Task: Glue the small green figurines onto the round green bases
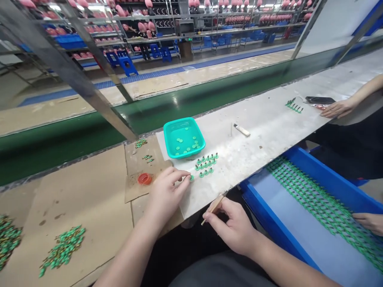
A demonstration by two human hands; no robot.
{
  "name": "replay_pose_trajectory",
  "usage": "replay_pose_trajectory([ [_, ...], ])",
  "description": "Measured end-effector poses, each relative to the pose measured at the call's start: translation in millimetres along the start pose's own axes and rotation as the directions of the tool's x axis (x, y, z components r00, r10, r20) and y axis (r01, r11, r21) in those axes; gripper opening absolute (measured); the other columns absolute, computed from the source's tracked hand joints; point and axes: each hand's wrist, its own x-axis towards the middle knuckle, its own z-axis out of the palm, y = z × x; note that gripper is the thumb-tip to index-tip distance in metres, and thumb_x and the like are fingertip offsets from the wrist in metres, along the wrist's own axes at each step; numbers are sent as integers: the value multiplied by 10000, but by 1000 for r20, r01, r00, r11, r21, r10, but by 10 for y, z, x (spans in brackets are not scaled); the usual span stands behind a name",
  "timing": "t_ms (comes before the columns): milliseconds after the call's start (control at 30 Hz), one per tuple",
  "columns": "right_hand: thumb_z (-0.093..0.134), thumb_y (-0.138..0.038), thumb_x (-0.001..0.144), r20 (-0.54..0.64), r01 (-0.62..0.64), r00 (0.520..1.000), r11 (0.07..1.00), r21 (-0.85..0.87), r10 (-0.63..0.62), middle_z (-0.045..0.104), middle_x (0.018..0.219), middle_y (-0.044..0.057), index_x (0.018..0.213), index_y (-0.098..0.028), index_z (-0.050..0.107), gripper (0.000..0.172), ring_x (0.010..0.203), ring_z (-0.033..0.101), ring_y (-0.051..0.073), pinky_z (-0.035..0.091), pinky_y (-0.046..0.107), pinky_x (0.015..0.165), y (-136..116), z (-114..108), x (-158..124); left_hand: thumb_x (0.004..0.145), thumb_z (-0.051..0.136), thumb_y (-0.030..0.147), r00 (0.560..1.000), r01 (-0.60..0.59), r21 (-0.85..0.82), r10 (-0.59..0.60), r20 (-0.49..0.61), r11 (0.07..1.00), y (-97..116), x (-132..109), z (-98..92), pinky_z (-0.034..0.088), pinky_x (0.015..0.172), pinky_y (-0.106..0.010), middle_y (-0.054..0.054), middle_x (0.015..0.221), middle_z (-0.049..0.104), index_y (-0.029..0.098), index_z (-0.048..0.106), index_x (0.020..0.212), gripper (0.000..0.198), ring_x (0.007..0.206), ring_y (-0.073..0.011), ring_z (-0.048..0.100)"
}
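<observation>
My left hand (167, 195) is closed in a pinch, with thumb and forefinger on one small green part (191, 177) at the edge of a scuffed white sheet (257, 135). My right hand (230, 227) grips one thin wooden-handled tool (216, 206) like a pen, its tip well apart from the part.

Just past my left fingertips (188, 173), about thirteen green parts (206, 164) stand in loose rows on the sheet. Beyond them sits one teal plastic basket (184, 137) holding roughly fifteen flat green discs (184, 140). To its right lies one white-handled utility knife (241, 129).

On the cardboard (80, 191) to my left are one orange ring (145, 179) and two loose piles of green parts (61, 249). Farther along the sheet, a small row of green parts (295, 106) lies near one black phone (320, 100), with a co-worker's hand (338, 108) just beside it. That person's other hand (369, 223) is at the edge of one blue tray (299, 195) packed with green parts.
</observation>
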Motion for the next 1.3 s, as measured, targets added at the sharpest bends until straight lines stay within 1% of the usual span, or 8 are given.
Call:
replay_pose_trajectory([
  [300, 751, -278, 1101, -38, -63, 997, 998, -1, 63, 832, 893, 31, 970, -244, 756, 135, 830, 811, 205, 632, 313, 808, -13, -269, -72, 1014, 686, 499, 998, -49, 100, 47, 29, 994, -65, 99, 224, 582, 826, -351, -40, 966, 825, 314, 935, 971, 313, 865, -219, 765],
  [533, 768, -313, 1084, -41, -124, 991, 992, 28, 125, 839, 933, 38, 974, -240, 773, 133, 842, 800, 202, 635, 318, 819, -77, -258, -50, 1068, 658, 572, 1000, -8, 59, 7, 18, 998, 104, -235, 23, 584, 744, -336, -69, 979, 844, 285, 939, 1121, 405, 817, -217, 746],
  [667, 823, -302, 1024, -25, -109, 994, 993, 51, 111, 839, 1224, 86, 954, -241, 794, 97, 1001, 795, 218, 652, 311, 849, -236, -126, 8, 1030, 750, 584, 947, 58, -99, -24, 320, 993, 343, -613, -148, 560, 660, -301, -48, 848, 798, 302, 926, 960, 340, 742, -203, 736],
  [833, 790, -312, 1084, 5, 56, 998, 997, -55, -55, 836, 1055, 53, 922, -270, 733, 177, 929, 825, 224, 682, 299, 803, -299, 148, -64, 990, 774, 687, 883, 367, -296, -230, 409, 882, 494, -1042, -223, 480, 756, -334, -75, 837, 691, 235, 819, 793, 495, 818, -207, 616],
  [900, 726, -286, 1140, -73, 177, 979, 970, -166, -191, 873, 1060, 33, 1248, -317, 748, 115, 893, 869, 215, 713, 282, 796, -226, 221, -97, 934, 791, 708, 869, 449, -346, -314, 382, 824, 494, -1191, -225, 466, 729, -324, -60, 816, 662, 221, 775, 781, 510, 801, -193, 582],
  [1000, 701, -279, 1149, 137, 457, 889, 837, -301, -436, 908, 1088, 38, 1483, -335, 688, 339, 881, 910, 225, 738, 275, 806, -95, 310, -11, 855, 821, 683, 831, 528, -374, -373, 412, 763, 465, -1363, -264, 371, 568, -301, -25, 712, 625, 220, 766, 760, 477, 636, -148, 505],
  [1100, 711, -352, 1158, 297, 540, 838, 776, -326, -458, 866, 980, 22, 1130, -325, 722, 40, 820, 883, 224, 716, 269, 749, -86, 410, 125, 815, 894, 579, 833, 531, -367, -391, 390, 764, 395, -1485, -456, 393, 573, -288, -24, 744, 675, 218, 812, 746, 376, 654, -142, 548],
  [1300, 715, -496, 1155, 155, 397, 918, 837, -377, -365, 684, 725, -9, 800, -297, 589, 427, 529, 652, 177, 576, 282, 551, -214, 476, 183, 1062, 798, 552, 794, 590, -191, -607, -39, 784, -442, -1432, -1535, 609, 821, -333, -28, 894, 753, 179, 804, 956, 387, 857, -183, 710],
])
